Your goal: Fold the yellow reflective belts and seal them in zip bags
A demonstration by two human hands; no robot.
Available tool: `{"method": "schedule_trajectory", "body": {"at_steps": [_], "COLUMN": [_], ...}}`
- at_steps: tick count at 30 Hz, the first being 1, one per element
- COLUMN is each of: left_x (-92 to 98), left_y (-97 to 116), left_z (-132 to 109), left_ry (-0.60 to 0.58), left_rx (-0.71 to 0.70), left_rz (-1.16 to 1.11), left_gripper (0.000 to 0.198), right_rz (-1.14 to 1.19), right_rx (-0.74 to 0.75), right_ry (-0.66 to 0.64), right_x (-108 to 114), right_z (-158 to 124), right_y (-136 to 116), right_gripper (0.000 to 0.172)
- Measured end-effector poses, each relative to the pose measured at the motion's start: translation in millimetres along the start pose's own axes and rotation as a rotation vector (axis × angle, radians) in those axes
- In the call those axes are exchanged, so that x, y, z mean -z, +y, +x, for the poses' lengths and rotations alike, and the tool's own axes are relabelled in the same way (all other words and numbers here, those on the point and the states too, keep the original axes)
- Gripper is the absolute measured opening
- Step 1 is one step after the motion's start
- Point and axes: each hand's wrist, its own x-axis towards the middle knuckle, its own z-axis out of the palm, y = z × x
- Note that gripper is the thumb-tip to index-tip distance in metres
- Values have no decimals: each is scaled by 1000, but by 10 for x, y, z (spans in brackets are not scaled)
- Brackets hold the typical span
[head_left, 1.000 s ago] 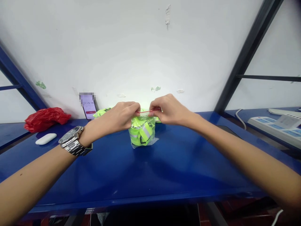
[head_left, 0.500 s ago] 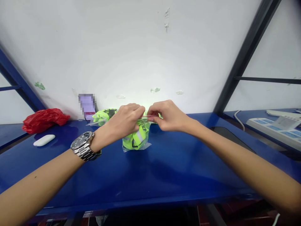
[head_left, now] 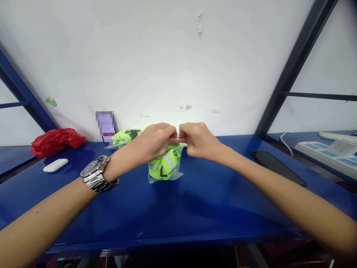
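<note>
A clear plastic bag point(head_left: 165, 166) holds a folded neon-yellow garment with a grey reflective strip, and it stands upright on the blue tabletop. Along its top edge runs a thin red strip point(head_left: 178, 137). My left hand point(head_left: 154, 141), with a metal watch point(head_left: 98, 173) on the wrist, pinches that top edge from the left. Close beside it, my right hand point(head_left: 201, 141) is closed on the same edge from the right. Only a short bit of the red strip shows between the two hands; the rest of the bag's mouth is hidden behind the fingers.
Behind my left hand lies another bagged neon-yellow garment point(head_left: 122, 137). A phone point(head_left: 106, 126) leans against the wall. To the left are a red plastic bag point(head_left: 57, 142) and a white oval case point(head_left: 55, 165). A dark phone point(head_left: 279, 168) lies flat at right, near blue-and-white boxes point(head_left: 329, 152).
My right hand has come nearer to my left, and its fingers have curled tighter on the bag's top edge. The view has shifted slightly.
</note>
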Motion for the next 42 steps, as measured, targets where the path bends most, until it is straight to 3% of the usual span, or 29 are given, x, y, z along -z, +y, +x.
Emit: {"method": "schedule_trajectory", "body": {"at_steps": [4,7,11,16,20,24,27,30,32,34,35,38,42], "left_x": [67,72,48,26,56,78,4,-139,-239,-320,-351,-405,-441], "left_y": [-110,-136,-214,-210,-16,-37,-360,-829,-1112,-1308,-1366,-1405,-1332], "left_z": [-76,-129,-207,-301,-261,-299,-518,-885,-1157,-1406,-1511,-1727,-1786], "left_ry": [-107,-102,-108,-50,102,104,73,9,-81,-252,-329,-436,-410], "left_rx": [24,38,96,76,6,10,107,256,357,465,524,527,528], "left_rz": [18,71,-66,-34,-148,-171,-12,166,279,374,426,413,381], "left_gripper": [14,11,13,13,16,17,19,19,21,23,25,29,33], "right_rz": [27,13,39,59,88,190,62,-126,-184,-192,-192,-144,-94], "right_rx": [-3,16,-42,-165,-57,18,-83,-178,-229,-215,-205,-212,-224], "right_ry": [39,54,40,-177,-372,-599,-466,-96,122,203,209,25,-167], "right_x": [60,73,106,263,333,379,457,454,344,148,32,-279,-391], "right_z": [-85,-115,-132,-107,-78,-132,-207,-306,-410,-557,-643,-887,-1003], "right_y": [125,147,148,43,-114,-138,49,436,768,1102,1251,1557,1611], "right_gripper": [20,21,17,10,53,41,44,45,46,50,51,54,59]}}
